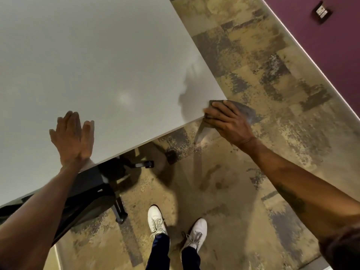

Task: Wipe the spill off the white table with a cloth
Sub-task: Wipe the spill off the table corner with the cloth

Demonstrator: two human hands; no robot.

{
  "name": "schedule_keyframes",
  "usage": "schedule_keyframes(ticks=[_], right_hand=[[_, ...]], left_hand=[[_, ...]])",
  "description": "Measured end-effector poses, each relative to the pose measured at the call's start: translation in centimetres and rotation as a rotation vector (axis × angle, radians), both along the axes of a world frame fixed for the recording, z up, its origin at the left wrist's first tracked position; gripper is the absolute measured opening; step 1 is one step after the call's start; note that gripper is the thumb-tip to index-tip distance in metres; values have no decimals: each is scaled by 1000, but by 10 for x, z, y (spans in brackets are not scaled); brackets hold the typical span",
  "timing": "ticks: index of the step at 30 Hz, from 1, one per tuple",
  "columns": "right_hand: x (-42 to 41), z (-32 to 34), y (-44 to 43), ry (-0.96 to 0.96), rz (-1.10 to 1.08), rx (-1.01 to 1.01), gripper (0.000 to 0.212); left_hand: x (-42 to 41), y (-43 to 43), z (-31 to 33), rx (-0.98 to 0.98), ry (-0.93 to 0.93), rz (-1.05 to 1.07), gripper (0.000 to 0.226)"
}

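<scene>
The white table (93, 61) fills the upper left of the head view. My right hand (228, 121) grips a grey cloth (244, 110) at the table's near right corner, and part of the cloth hangs over the edge. My left hand (73, 137) lies flat on the table near its front edge, fingers together, holding nothing. I can make out no spill on the surface; only a faint pale glare spot (123, 98) and the shadow of my hand show there.
A dark chair base (109, 184) with castors stands under the table's front edge. Patterned tan and grey carpet (253, 65) lies to the right, ending at a purple wall (321, 36) with a socket plate (321, 11). My white shoes (156, 221) stand on the carpet below.
</scene>
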State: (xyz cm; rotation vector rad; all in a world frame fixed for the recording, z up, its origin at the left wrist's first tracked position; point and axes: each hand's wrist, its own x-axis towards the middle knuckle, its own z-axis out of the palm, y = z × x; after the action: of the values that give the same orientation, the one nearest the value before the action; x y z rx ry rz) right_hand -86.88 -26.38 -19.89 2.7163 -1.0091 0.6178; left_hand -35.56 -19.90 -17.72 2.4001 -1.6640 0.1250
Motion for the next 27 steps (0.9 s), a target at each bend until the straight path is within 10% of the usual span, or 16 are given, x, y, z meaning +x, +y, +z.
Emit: schedule_keyframes(ticks=[7, 15, 27], right_hand=[[-12, 12, 19, -104, -365, 197, 22], [-45, 54, -1, -1124, -802, 939, 32], [3, 64, -146, -992, -736, 1176, 42]], left_hand=[[-11, 4, 10, 15, -49, -38, 36], [-45, -28, 19, 102, 117, 327, 53], [-48, -28, 17, 179, -22, 261, 53]])
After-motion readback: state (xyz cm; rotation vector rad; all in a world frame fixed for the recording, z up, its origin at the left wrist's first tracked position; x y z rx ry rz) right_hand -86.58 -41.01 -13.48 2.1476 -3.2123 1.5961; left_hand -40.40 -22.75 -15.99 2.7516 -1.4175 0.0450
